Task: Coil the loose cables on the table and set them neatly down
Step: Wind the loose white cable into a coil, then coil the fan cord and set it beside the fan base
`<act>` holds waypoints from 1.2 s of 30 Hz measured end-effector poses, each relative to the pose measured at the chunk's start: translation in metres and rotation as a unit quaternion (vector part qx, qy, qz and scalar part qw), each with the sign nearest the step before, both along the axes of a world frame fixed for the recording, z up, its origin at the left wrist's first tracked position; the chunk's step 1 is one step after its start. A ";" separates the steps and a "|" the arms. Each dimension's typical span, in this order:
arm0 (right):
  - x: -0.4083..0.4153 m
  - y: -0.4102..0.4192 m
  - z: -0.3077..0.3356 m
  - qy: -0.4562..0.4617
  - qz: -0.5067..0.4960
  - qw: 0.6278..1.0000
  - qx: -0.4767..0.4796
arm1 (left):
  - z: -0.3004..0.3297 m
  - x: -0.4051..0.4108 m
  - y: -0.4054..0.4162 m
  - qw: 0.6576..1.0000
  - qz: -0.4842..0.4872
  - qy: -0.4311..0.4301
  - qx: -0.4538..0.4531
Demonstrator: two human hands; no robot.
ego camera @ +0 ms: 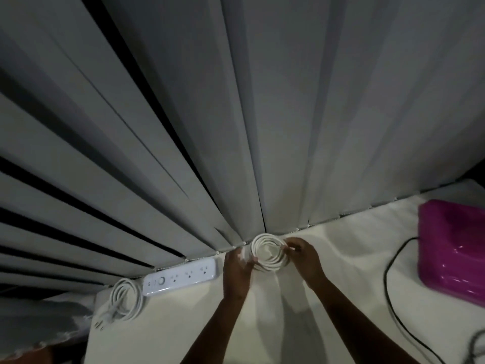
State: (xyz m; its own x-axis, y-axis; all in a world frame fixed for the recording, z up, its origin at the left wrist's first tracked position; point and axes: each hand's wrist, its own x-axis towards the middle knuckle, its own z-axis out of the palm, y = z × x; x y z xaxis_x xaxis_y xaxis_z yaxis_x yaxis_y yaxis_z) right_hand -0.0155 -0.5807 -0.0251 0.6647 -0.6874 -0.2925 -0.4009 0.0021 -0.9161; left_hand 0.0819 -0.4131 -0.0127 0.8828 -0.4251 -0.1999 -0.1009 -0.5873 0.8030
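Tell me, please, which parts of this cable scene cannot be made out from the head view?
- Black cable: its near end is cut off by the bottom edge.
- White coil: its ends are hidden by the left hand and right hand.
- Power strip: its markings are too small.

Power strip [180, 276]: small marks near its round button, too blurred to read
Pink box [454, 248]: glossy, no lettering that can be read
White cable coils [269, 252]: no print that can be read
Readable text overall: none
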 end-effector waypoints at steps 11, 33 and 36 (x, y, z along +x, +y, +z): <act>-0.096 0.018 0.024 0.050 -0.004 0.995 -0.081 | 0.052 -0.080 -0.009 0.954 -0.221 -0.200 0.044; -0.431 -0.035 0.045 0.089 -0.279 0.942 -0.163 | 0.043 -0.356 -0.141 0.908 -0.410 -0.078 0.043; -0.429 -0.043 0.039 0.132 -0.238 0.955 -0.121 | 0.036 -0.367 -0.165 0.926 -0.363 -0.049 0.092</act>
